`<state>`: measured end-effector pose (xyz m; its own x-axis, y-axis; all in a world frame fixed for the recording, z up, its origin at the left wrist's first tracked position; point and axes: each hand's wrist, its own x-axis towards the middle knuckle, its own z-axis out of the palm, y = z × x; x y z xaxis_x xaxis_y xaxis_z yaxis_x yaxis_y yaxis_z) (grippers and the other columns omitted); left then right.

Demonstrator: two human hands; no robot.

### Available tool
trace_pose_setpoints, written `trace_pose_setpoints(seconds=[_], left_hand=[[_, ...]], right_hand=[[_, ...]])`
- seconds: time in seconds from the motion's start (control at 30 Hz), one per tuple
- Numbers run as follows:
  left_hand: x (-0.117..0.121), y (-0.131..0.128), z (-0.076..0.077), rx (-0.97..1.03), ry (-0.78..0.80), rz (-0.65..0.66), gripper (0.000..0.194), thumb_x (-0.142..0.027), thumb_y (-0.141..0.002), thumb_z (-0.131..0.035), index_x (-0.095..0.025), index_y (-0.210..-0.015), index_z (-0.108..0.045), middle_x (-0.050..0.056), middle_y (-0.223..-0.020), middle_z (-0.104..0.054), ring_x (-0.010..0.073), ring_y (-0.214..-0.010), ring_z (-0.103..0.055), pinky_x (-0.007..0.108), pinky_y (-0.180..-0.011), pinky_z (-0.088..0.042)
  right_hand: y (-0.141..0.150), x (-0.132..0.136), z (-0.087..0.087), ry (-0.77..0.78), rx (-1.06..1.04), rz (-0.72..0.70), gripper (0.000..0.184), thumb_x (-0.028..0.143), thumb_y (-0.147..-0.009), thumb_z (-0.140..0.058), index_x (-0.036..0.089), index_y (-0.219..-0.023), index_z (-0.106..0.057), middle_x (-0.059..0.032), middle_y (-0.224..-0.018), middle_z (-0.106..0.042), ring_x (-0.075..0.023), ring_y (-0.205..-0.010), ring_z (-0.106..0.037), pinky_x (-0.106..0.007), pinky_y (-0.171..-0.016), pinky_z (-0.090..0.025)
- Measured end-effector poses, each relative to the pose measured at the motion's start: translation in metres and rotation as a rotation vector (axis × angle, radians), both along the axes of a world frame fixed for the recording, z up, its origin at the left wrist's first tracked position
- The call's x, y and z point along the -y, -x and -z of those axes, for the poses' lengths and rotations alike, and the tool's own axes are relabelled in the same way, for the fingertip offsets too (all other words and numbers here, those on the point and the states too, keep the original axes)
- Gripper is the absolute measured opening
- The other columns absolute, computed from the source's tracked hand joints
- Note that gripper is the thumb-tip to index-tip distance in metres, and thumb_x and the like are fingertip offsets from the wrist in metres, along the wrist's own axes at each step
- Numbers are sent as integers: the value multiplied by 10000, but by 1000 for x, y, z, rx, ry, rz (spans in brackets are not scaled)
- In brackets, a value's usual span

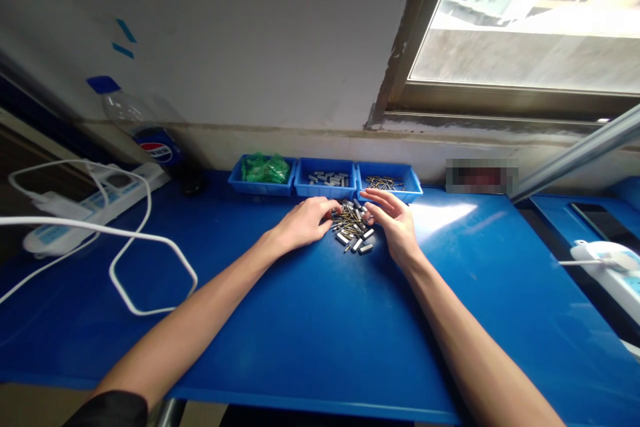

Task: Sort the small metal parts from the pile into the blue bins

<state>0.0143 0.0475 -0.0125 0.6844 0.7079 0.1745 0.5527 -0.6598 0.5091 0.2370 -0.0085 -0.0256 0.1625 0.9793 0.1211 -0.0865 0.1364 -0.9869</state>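
A pile of small metal parts [353,230], silver blocks mixed with brass pins, lies on the blue table [310,333] in front of three blue trays. My left hand [306,220] rests palm down at the pile's left edge, fingers curled loosely onto the parts. My right hand [393,217] sits at the pile's right edge, palm turned inward, fingers stretched and slightly spread toward the parts. Neither hand clearly holds anything.
Three blue trays stand at the back: the left tray [262,183] holds green bags, the middle tray [326,188] silver blocks, the right tray [411,181] brass pins. A power strip [95,203] with white cable [150,240] and a plastic bottle [145,130] are at left. Another white device [607,263] lies right.
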Motion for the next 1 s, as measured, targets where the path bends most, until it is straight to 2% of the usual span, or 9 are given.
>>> trace_pose_setpoints(seconds=[0.2, 0.37, 0.53, 0.73, 0.87, 1.0], left_hand=[[0, -1, -4, 31, -18, -17, 265, -119, -911, -614, -211, -1121, -747, 72, -1045, -768, 217, -936, -724, 314, -866, -562], [3, -6, -14, 264, -26, -78, 194, -174, -954, -619, -183, -1046, -790, 89, -1064, -780, 211, -963, -730, 327, -894, -580], [6, -9, -25, 492, 165, -133, 82, -245, -875, -752, -170, -896, -777, 47, -911, -802, 188, -830, -753, 299, -808, -604], [8, -11, -28, 662, 416, -176, 315, -450, -769, -870, -155, -803, -764, 64, -797, -796, 210, -747, -760, 309, -727, -619], [10, -15, -26, 704, 454, -196, 405, -540, -794, -839, -149, -733, -750, 66, -723, -775, 189, -672, -728, 291, -675, -593], [13, -18, -22, 673, 444, -201, 453, -570, -831, -801, -146, -685, -736, 63, -695, -762, 166, -646, -704, 261, -651, -555]], right_hand=[[-1, -1, 2, 2, 8, -5, 399, 446, -826, -827, 241, -1159, -746, -99, -1234, -770, -173, -716, -676, -346, -653, -568], [-2, -2, 6, -10, 32, -18, 383, 456, -851, -806, 244, -1164, -740, -85, -1151, -783, -179, -718, -675, -343, -656, -559], [2, 1, -1, 0, 77, -43, 347, 473, -836, -816, 259, -1103, -759, -45, -942, -788, -193, -721, -687, -351, -684, -572], [8, 7, -13, 39, 98, -133, 361, 509, -793, -846, 256, -1041, -776, -43, -898, -799, -221, -753, -729, -369, -703, -605], [9, 9, -11, 49, 76, -243, 363, 507, -815, -838, 255, -1071, -787, -65, -979, -825, -236, -805, -751, -355, -687, -594], [12, 9, -8, 43, 34, -254, 292, 463, -809, -861, 248, -1002, -817, -59, -949, -828, -197, -686, -702, -345, -650, -568]])
